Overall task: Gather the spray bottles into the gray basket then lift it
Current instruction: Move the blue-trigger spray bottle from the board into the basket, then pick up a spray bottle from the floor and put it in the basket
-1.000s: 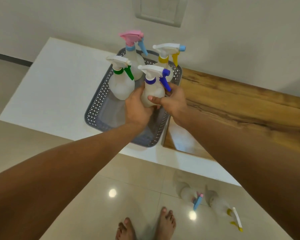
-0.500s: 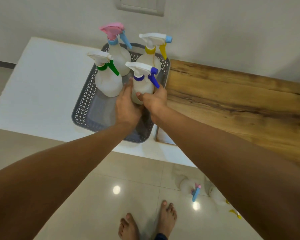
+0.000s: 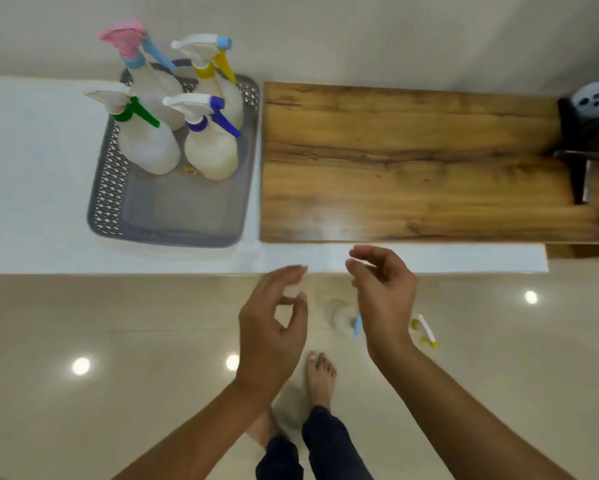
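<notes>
Our left hand [image 3: 274, 327] and right hand [image 3: 383, 296] are both empty, fingers loosely curled, hanging in front of the counter's [image 3: 42, 168] near edge, over the floor [image 3: 118, 323]. Behind the right hand, two more bottles show faintly low down: one with a blue trigger [image 3: 351, 320], one with a yellow trigger [image 3: 424, 332]. They look like they lie on the floor, though glare makes that hard to confirm.

The basket [image 3: 107, 188] sits on the white counter, its right wall just beside the wooden board's [image 3: 412, 161] left edge. Four bottles stand upright, crowded at its far end: pink-top [image 3: 152, 84], yellow-collar [image 3: 222, 91], green-collar [image 3: 145, 140], blue-collar [image 3: 210, 150]. The near half is bare.

We judge the bottles light, smooth plastic and top-heavy, best taken round the neck. The basket looks thin and flexible, loaded toward the back, so we should grip both side rims to keep it level. There is open counter to its left and clear space above; the board crowds the right rim.
</notes>
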